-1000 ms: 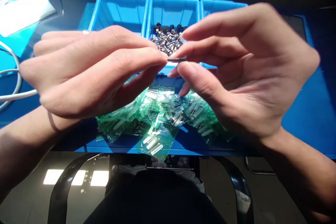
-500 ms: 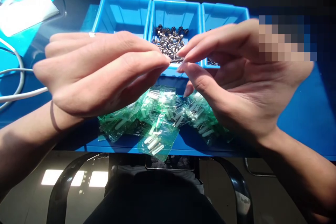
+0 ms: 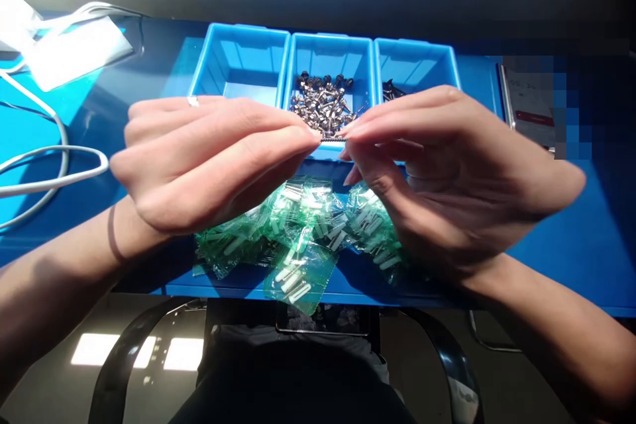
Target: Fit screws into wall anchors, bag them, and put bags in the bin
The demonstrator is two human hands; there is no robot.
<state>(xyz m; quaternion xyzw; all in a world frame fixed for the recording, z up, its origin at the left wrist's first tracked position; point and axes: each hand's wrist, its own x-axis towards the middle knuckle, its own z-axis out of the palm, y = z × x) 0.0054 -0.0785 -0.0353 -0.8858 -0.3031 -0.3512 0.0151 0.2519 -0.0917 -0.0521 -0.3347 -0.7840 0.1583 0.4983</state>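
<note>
Between my two hands lies a thin dark threaded screw (image 3: pixel 332 140), held level in front of the middle bin. My left hand (image 3: pixel 213 162), with a ring on one finger, pinches its left end; the fingertips hide that end. On the other side, the thumb and forefinger of my right hand (image 3: pixel 447 179) close on the right end, while its other fingers are curled loosely. Just behind the fingertips, the middle blue bin (image 3: pixel 332 46) contains a pile of hex-head screws (image 3: pixel 322 103).
A left blue bin (image 3: pixel 248 46) and a right blue bin (image 3: pixel 415 56) with dark screws (image 3: pixel 392 89) flank the middle one. Green-clear packets (image 3: pixel 298 271) of white plugs and screws lie in front. White cables (image 3: pixel 59 119) are at left. A phone-like dark object (image 3: pixel 322 319) sits below the table edge.
The right thumb and forefinger have closed onto the screw's right end. The view has shifted, so bins and hands appear lower, and the left hand appears further right.
</note>
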